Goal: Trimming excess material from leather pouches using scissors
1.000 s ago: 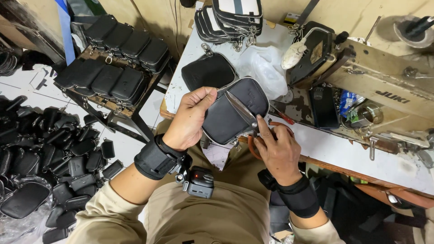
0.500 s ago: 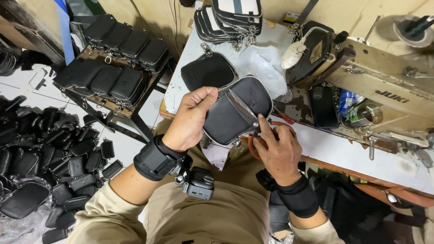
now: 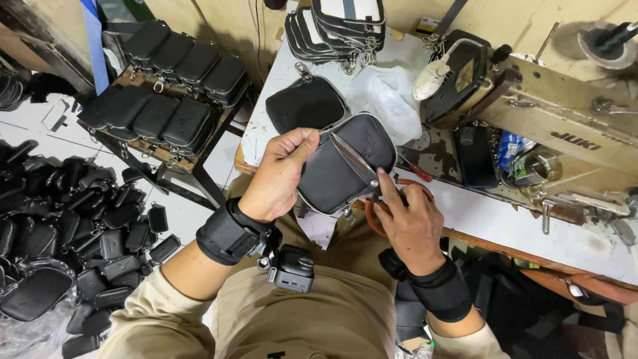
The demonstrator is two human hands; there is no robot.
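- The left hand (image 3: 282,174) is curled around a black zip pouch (image 3: 345,166), thumb over its upper left edge and fingers behind it, holding it up above the near edge of the tabletop (image 3: 505,226)
- The right hand (image 3: 411,223) is closed on a pair of scissors (image 3: 372,174) with orange loop handles; the forefinger lies along the top of the tool and the blades rest across the face of the pouch
- The pouch is tilted, its zip running round the rim, and a small metal pull hangs at its lower edge
- Both wrists wear black straps, and a small camera (image 3: 292,267) is clipped at the left one
- A second black pouch (image 3: 304,104) lies flat on the tabletop just beyond the held one, beside a crumpled clear plastic bag (image 3: 389,93)
- A stack of finished pouches (image 3: 339,26) sits at the far edge of the tabletop
- A sewing machine (image 3: 565,126) stands to the right
- On the left, a low rack (image 3: 166,100) carries rows of black pouches, and many more lie heaped on the floor (image 3: 60,226)
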